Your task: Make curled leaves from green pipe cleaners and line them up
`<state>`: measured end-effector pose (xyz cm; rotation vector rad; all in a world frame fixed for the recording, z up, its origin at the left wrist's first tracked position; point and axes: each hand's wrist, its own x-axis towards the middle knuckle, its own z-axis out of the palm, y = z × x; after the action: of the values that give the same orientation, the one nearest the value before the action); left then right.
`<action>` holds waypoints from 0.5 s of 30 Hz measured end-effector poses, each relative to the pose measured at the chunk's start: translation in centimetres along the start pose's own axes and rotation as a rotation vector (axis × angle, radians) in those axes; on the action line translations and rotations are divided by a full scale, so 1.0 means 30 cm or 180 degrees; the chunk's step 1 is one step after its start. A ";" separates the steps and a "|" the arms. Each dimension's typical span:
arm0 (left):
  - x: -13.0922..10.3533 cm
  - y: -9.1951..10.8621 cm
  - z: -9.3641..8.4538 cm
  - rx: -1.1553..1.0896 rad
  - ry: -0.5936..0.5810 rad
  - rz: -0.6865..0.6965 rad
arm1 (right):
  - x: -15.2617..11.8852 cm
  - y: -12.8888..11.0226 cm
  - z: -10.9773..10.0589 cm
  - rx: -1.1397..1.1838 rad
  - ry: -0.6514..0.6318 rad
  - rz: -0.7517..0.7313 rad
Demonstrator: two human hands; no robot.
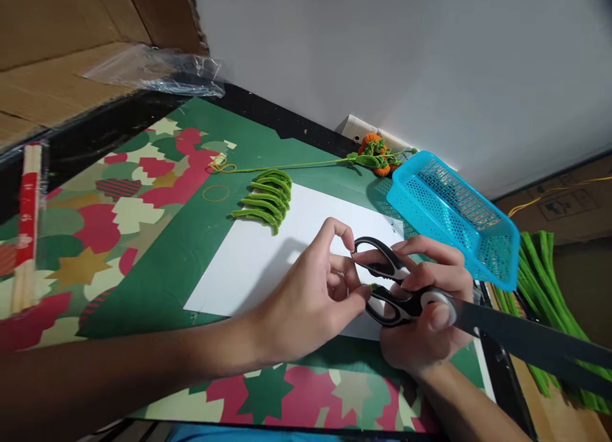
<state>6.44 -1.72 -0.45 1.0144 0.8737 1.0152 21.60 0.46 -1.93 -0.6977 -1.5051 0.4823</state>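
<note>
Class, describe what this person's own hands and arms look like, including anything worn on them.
The bare, ungloved left hand and the bare, ungloved right hand each have five-fingered human form. Both forearms are uncovered where visible, with no sleeve in view. No ring, watch or bracelet shows, though some fingers are partly hidden.

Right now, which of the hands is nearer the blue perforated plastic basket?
The right hand, close to the near side of the basket; the left hand is farther away, over the white paper sheet.
</note>
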 end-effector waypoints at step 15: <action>0.023 -0.031 -0.009 -0.0398 0.0029 -0.0149 | -0.007 0.004 -0.004 -0.0094 -0.0202 -0.0066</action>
<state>6.62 -1.18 -1.49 0.8806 0.8273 1.0225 21.73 0.37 -2.16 -0.6946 -1.5804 0.4712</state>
